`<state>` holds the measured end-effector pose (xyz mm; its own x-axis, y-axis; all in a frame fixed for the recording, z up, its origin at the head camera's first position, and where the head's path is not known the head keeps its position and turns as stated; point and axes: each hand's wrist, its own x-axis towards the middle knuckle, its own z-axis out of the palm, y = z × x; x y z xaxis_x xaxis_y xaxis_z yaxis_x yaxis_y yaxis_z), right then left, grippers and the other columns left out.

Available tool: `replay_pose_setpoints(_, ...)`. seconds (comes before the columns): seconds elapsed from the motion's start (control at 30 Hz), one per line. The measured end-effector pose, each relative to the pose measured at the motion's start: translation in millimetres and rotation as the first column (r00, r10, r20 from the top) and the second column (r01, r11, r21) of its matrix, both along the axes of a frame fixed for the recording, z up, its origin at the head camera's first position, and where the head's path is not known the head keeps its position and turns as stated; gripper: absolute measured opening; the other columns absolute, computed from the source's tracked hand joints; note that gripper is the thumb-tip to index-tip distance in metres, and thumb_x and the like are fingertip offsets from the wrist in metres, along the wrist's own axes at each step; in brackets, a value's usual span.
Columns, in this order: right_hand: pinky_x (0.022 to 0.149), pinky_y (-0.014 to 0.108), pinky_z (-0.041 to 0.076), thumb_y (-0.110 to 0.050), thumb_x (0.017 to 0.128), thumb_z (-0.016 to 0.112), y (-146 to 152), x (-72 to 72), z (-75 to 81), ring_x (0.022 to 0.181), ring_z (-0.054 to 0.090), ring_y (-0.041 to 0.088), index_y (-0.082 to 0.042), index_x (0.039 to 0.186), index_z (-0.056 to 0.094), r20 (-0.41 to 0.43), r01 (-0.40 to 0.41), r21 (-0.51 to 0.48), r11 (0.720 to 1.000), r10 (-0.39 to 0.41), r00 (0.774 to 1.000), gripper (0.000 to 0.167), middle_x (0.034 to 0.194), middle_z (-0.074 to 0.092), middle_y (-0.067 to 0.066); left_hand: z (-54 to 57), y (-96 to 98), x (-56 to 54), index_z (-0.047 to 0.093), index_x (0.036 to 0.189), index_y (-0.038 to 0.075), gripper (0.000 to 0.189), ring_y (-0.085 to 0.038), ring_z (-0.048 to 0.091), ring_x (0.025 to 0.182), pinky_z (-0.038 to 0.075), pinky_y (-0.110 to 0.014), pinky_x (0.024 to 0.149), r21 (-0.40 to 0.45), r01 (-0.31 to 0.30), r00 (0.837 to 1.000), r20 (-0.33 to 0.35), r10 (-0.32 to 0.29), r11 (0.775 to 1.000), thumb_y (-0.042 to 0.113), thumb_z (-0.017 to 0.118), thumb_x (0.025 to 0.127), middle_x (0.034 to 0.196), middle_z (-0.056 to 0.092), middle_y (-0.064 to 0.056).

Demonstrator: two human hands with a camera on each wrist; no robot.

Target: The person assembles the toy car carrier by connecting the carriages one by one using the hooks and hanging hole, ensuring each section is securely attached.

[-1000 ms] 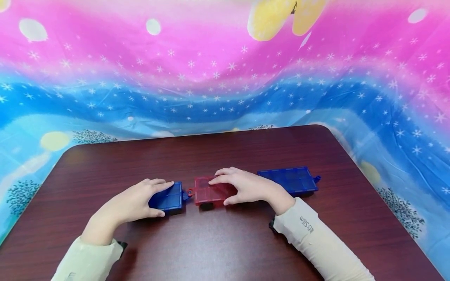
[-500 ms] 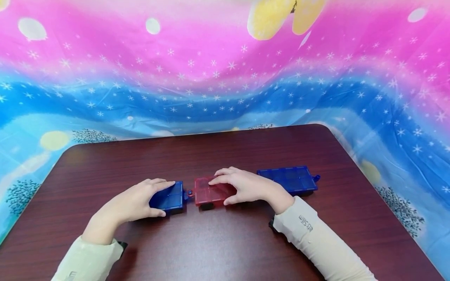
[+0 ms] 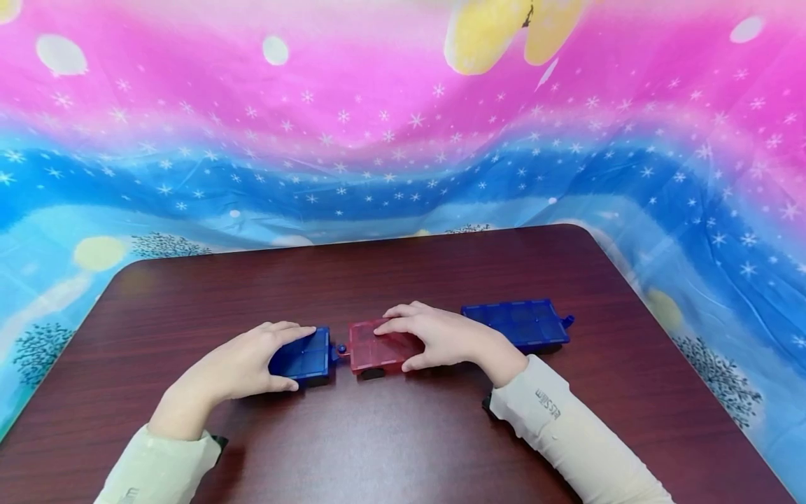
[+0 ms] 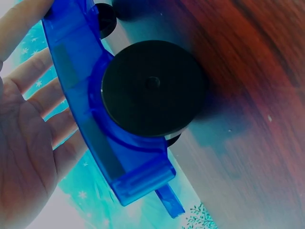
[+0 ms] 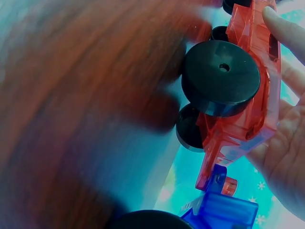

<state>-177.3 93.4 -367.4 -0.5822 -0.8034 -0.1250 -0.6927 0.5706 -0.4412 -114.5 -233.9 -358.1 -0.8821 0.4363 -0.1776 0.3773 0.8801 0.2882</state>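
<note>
My left hand (image 3: pixel 247 362) grips a blue toy car base (image 3: pixel 310 357), thumb along its near side and fingers at the far edge. A free tongue (image 4: pixel 170 200) shows at one end of it in the left wrist view. Beside it, my right hand (image 3: pixel 448 341) holds a red see-through toy car base (image 3: pixel 366 343) the same way. Between the two, a blue knob (image 3: pixel 342 348) sits at the red base's tongue. The larger blue car base (image 3: pixel 519 322) stands to the right, partly behind the right hand; in the right wrist view its blue hitch (image 5: pixel 218 179) links with red's other end.
Everything stands on a dark red-brown wooden table (image 3: pixel 378 448) with rounded back corners. A pink and blue snowflake-printed cloth (image 3: pixel 352 140) hangs behind it. Black wheels (image 5: pixel 221 78) carry the bases.
The left blue base has shifted slightly right, toward the red one. Its hitch was tilted beside the red tongue and now lines up with it. The right hand has hardly moved.
</note>
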Motion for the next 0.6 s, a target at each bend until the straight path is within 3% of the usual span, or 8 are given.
replay_pose_setpoints(0.33,0.103,0.043,0.051,-0.035,0.086,0.077,11,4.4,8.7,0.139,0.042,0.021,-0.029,0.147,0.049,-0.037,0.026,0.01,1.0,-0.026,0.999,0.067,0.154,0.043,-0.001,-0.7,2.1,3.7,0.05,0.147,0.02,0.079,-0.036,0.051,0.129,0.05,-0.058,0.098,-0.01,-0.003,0.999,-0.033,0.003,1.0,0.04,0.083,0.078,0.143,0.054,-0.013)
replay_pose_setpoints(0.6,0.116,0.047,0.037,-0.042,0.092,0.069,50,-4.6,29.8,0.146,0.035,0.023,-0.023,0.154,0.038,-0.166,0.078,-0.109,0.991,-0.095,0.981,0.072,0.158,0.04,0.002,11.4,-7.5,4.6,0.049,0.148,0.019,0.085,-0.039,0.049,0.133,0.044,-0.066,0.101,-0.041,0.005,0.983,-0.185,-0.013,0.999,0.05,0.082,0.076,0.144,0.055,-0.014)
